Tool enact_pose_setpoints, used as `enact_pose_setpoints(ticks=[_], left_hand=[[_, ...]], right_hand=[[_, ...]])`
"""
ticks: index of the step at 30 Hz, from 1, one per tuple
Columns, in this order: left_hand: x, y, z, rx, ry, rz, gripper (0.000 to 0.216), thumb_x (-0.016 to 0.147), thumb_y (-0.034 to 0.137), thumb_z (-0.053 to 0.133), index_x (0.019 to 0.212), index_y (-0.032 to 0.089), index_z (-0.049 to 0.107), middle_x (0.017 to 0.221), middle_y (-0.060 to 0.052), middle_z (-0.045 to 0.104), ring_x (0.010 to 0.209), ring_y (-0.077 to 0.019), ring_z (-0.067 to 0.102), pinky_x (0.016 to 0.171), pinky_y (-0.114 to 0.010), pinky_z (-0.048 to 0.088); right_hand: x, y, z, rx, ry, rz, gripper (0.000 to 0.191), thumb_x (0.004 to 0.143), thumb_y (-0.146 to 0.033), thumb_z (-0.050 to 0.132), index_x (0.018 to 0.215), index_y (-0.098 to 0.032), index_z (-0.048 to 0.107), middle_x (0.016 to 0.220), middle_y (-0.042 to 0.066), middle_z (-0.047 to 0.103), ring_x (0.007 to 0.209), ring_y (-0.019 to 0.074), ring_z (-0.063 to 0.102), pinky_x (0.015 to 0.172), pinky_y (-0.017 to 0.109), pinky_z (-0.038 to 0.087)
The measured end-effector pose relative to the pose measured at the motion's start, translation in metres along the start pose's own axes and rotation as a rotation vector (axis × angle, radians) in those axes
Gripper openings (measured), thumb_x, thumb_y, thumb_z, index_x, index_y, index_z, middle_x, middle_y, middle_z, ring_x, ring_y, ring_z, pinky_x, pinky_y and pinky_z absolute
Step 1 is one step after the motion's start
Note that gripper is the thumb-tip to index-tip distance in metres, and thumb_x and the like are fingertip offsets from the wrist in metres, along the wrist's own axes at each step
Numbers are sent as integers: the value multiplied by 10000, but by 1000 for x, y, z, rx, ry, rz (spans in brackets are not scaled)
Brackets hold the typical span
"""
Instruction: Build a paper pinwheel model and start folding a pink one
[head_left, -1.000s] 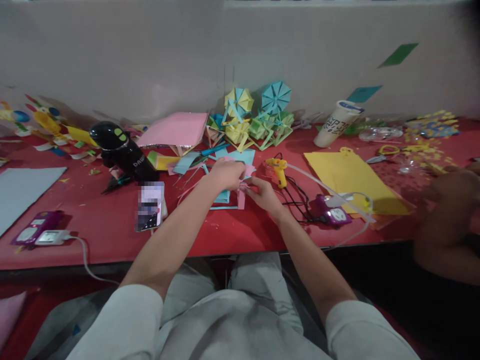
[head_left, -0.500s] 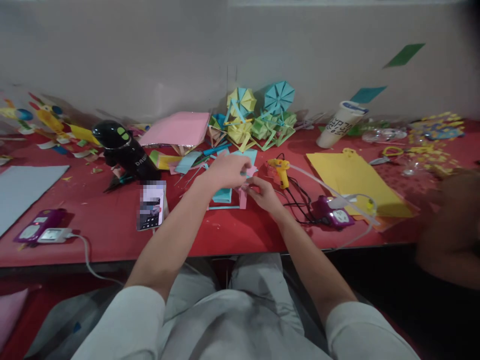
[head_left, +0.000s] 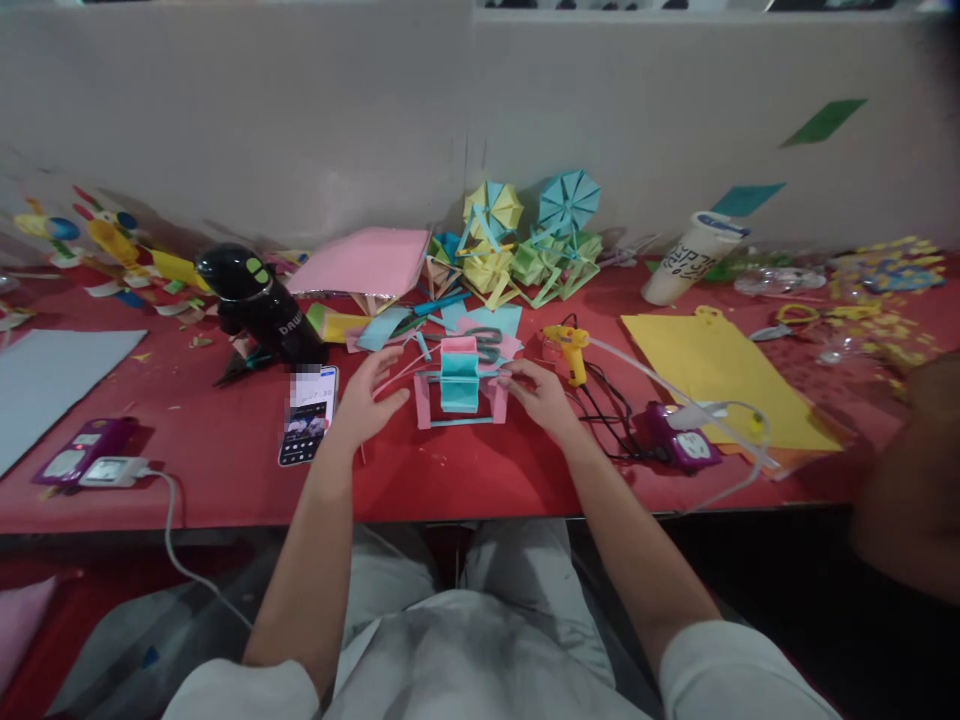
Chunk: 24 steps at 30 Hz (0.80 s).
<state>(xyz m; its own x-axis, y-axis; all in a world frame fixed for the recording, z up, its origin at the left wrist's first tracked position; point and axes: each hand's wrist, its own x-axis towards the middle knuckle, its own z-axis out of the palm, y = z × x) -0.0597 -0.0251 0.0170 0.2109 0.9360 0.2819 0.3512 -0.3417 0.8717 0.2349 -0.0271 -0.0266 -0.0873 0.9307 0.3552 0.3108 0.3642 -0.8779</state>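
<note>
A small folded-paper model [head_left: 459, 394] stands on the red table in front of me. It has pink side supports, thin blue crossbars and a turquoise folded middle with a pink piece at its top. My right hand [head_left: 541, 398] pinches the model's right end by the upper bar. To its left, my left hand [head_left: 369, 400] is apart from it, with thumb and fingers spread and nothing held. Scissors with dark handles [head_left: 489, 342] lie just behind the model, among blue and pink paper scraps [head_left: 504, 318].
A yellow glue gun [head_left: 574, 356] with cables lies right of the model, near a purple power socket [head_left: 686, 440] and yellow sheets [head_left: 720, 370]. Left are a phone [head_left: 310, 425] and black bottle [head_left: 262, 305]. Finished paper models [head_left: 487, 270] line the wall. Another person's arm [head_left: 911, 480] is far right.
My left hand has moved left and down, off the paper model, and its fingers have opened. The model now shows in full. My right hand stays at its right end.
</note>
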Motion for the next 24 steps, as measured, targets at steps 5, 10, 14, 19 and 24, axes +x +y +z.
enact_pose_setpoints(ticks=[5,10,14,19,24], left_hand=[[-2,-14,17,2,-86,-13,481,805,309,649,1265,203,558,1360,-115,584,1270,-244,549,1108,-441,423],[-1,-25,22,75,-19,-47,402,782,381,684,1146,218,640,1224,-84,673,1177,-253,614,1073,-442,455],[-4,-28,22,95,-6,-53,418,748,394,719,1126,226,652,1188,-69,692,1156,-256,624,1068,-452,456],[-5,-26,26,120,50,-72,380,708,384,757,1040,219,676,1124,-64,713,1091,-245,647,1036,-431,478],[-3,-29,29,141,84,-59,249,732,375,723,925,222,686,1019,-52,731,1002,-225,671,983,-409,511]], right_hand=[[-1,3,0,42,21,52,265,822,-457,672,905,-206,667,940,54,702,908,206,650,873,359,514],[-1,3,1,35,30,49,277,813,-471,677,897,-208,668,899,44,703,871,204,650,849,357,525],[-1,0,2,49,23,52,262,824,-467,666,875,-209,667,897,41,699,863,200,647,845,349,521],[-2,-4,2,42,36,44,232,826,-442,670,843,-211,653,874,34,697,854,196,647,851,342,516],[-2,-5,1,28,31,28,234,827,-443,668,842,-211,649,882,38,697,857,198,650,847,344,518]])
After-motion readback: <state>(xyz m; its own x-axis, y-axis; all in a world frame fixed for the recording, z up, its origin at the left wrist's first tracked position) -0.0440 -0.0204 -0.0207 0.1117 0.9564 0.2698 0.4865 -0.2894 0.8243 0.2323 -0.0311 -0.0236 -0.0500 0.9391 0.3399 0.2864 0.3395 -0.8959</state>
